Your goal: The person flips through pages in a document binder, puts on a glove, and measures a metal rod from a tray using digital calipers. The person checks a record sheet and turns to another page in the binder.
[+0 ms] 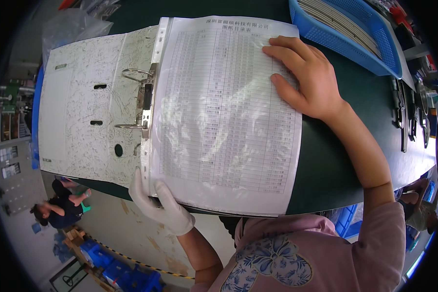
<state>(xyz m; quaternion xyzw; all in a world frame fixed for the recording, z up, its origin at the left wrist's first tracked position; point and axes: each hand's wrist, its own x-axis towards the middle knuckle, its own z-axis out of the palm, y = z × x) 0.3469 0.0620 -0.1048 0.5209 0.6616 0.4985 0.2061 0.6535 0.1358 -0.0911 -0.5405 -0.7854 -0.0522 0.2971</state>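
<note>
Hands at work on an open lever-arch binder point(90, 104) lying flat on a dark green table point(355, 102), its marbled inner cover spread to the left and its metal rings point(140, 100) standing open. The gloved left hand point(163, 207) pinches the lower left corner of a stack of clear plastic sleeves point(228, 112) holding printed tables, grip closed on the punched edge with the thumb on top; the bare right hand point(309, 78) lies flat and open on the upper right of the top sheet, grasping nothing, only pressing it down. The stack sits to the right of the rings and overhangs the near table edge. The risk, as it looks here, lies in that overhang and the slick plastic: should the pressing hand lift while the corner is pulled, the sleeves could slide apart or spill off the edge toward the floor. Punched holes may also tear or miss the ring prongs if the stack is shifted unevenly. A blue plastic basket point(374, 48) stands near the far right, well apart from the binder.
</note>
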